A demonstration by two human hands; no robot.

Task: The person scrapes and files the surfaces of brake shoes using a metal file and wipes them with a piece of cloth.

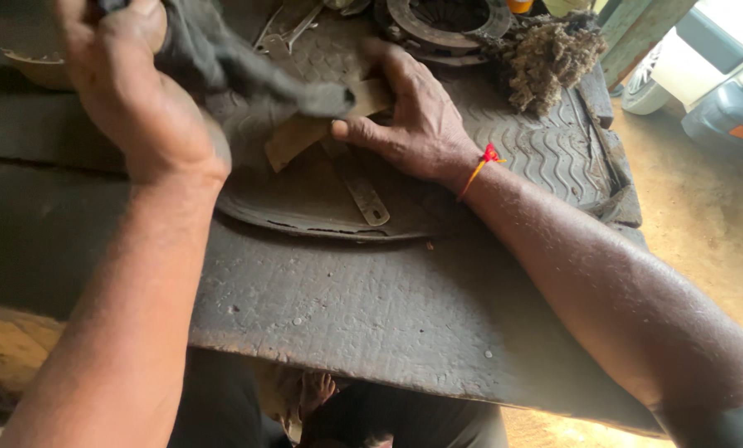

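Observation:
A round, flat, dark metal disc [305,199] lies on a ribbed rubber mat [546,149] on the workbench. My left hand [135,91] is raised over the disc's left side and grips a dirty grey rag [239,66] that hangs down toward the disc. My right hand [409,116] presses on the disc's upper right part, with its fingers on a tan flat strip [305,133]. A second metal strip [363,191] lies across the disc below my right thumb. A red-orange thread is tied around my right wrist.
A second round metal part [446,25] with a ring sits at the back of the bench, beside a clump of brownish fibre waste [546,54]. A wrench [284,33] lies behind the disc. A vehicle [703,75] stands on the sandy ground to the right.

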